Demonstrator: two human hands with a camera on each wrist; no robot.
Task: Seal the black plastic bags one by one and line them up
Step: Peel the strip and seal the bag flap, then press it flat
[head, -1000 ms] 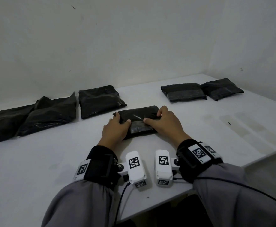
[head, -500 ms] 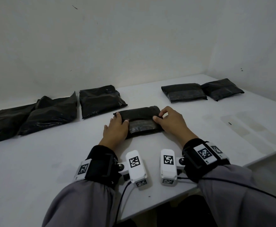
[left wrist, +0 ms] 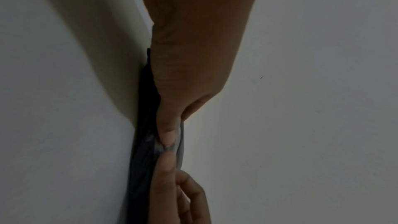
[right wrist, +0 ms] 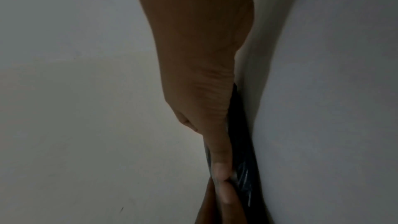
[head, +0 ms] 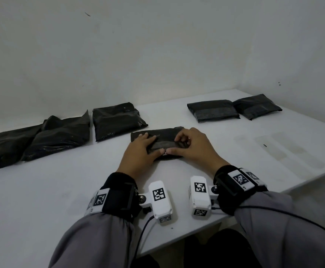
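Fingers (head: 150, 139) of the left hand (head: 138, 151) lie flat on the black bag (head: 163, 145) in the middle of the bench (head: 61, 180), while the right hand (head: 190, 147) curls onto its folded flap, the two thumbs meeting at the near edge (both wrist views show them tip to tip on the strip). To seal well, I would keep the left hand pinning the bag and press outward along the flap from the centre, so no wrinkle or gap stays under the strip.

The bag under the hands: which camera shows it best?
The head view: the bag lies flat on the table under both hands. Each wrist view shows only a dark sliver of it beside a thumb.
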